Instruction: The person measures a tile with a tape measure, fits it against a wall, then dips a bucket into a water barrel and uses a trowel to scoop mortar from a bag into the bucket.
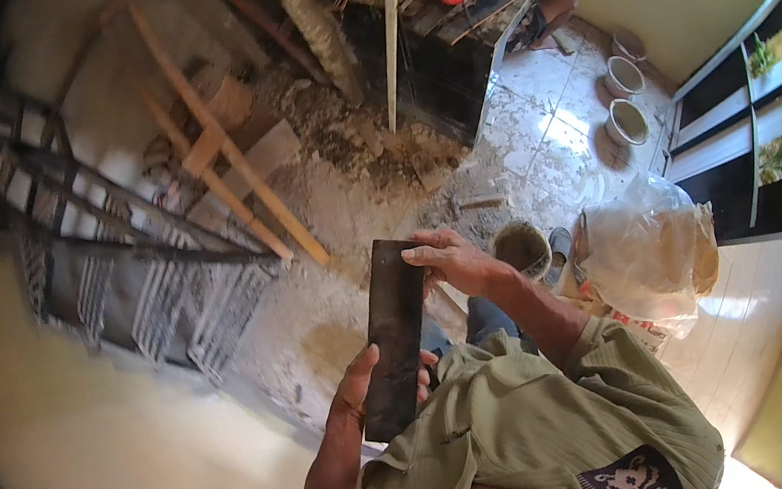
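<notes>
A long, dark rectangular slab [391,338], like a strip of tile or stone, is held upright at a slight tilt in front of my body. My left hand [360,386] grips its lower part, the thumb along the left edge and fingertips showing past the right edge. Near the upper right corner, my right hand [449,260] clasps it with the thumb on the face; the other fingers are partly hidden behind. Below my right forearm a bucket [520,250] of greyish material stands on the floor.
A hammer-like tool [481,201] lies on the dusty floor. Wooden planks [231,157] lean left, beside a metal stair railing [107,241]. A plastic-wrapped sack [648,241] and several buckets [627,122] stand right. Another person's leg [554,15] shows behind the dark counter [431,71].
</notes>
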